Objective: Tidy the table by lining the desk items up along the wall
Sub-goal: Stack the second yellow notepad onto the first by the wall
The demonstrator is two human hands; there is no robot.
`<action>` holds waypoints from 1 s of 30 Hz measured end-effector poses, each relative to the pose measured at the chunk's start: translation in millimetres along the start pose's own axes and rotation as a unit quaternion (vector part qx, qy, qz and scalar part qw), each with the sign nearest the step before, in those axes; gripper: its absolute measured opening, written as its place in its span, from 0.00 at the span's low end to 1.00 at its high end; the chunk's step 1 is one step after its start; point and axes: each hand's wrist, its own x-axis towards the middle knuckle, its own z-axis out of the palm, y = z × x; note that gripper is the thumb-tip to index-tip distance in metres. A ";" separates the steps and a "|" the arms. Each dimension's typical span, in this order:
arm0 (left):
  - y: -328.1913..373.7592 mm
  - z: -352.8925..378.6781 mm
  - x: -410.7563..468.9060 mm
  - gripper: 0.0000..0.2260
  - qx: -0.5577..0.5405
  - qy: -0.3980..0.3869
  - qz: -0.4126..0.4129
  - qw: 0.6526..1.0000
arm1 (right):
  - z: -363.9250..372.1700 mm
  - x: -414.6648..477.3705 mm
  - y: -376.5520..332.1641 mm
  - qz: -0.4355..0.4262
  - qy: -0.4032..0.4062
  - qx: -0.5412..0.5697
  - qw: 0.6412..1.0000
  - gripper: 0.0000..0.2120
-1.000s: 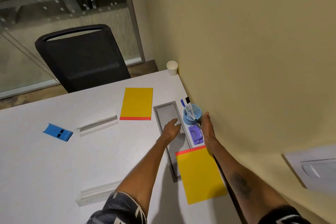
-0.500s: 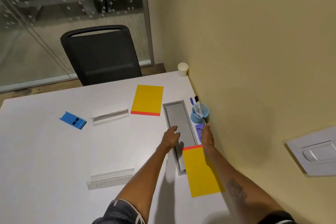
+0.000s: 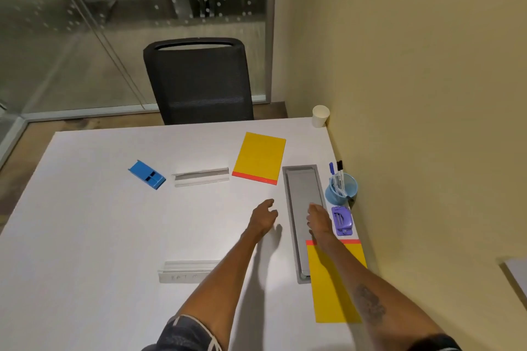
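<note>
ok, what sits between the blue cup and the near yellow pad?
Only the purple tool, lying flat between cup and pad. The head view shows it.

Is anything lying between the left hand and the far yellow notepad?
Nothing visible: only bare white table separates the left hand from the far yellow notepad.
</note>
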 end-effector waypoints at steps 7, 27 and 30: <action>-14.0 -27.3 22.2 0.21 -0.007 0.028 -0.023 0.999 | 28.7 20.2 -24.7 -0.015 -0.042 -0.032 0.998 0.04; -20.1 -67.6 124.5 0.28 0.107 0.049 -0.020 0.993 | 92.5 91.5 -51.9 0.012 -0.136 0.062 0.989 0.31; -16.1 -68.1 139.7 0.25 0.131 0.049 -0.027 0.990 | 99.6 96.4 -51.0 0.010 -0.134 0.070 0.989 0.34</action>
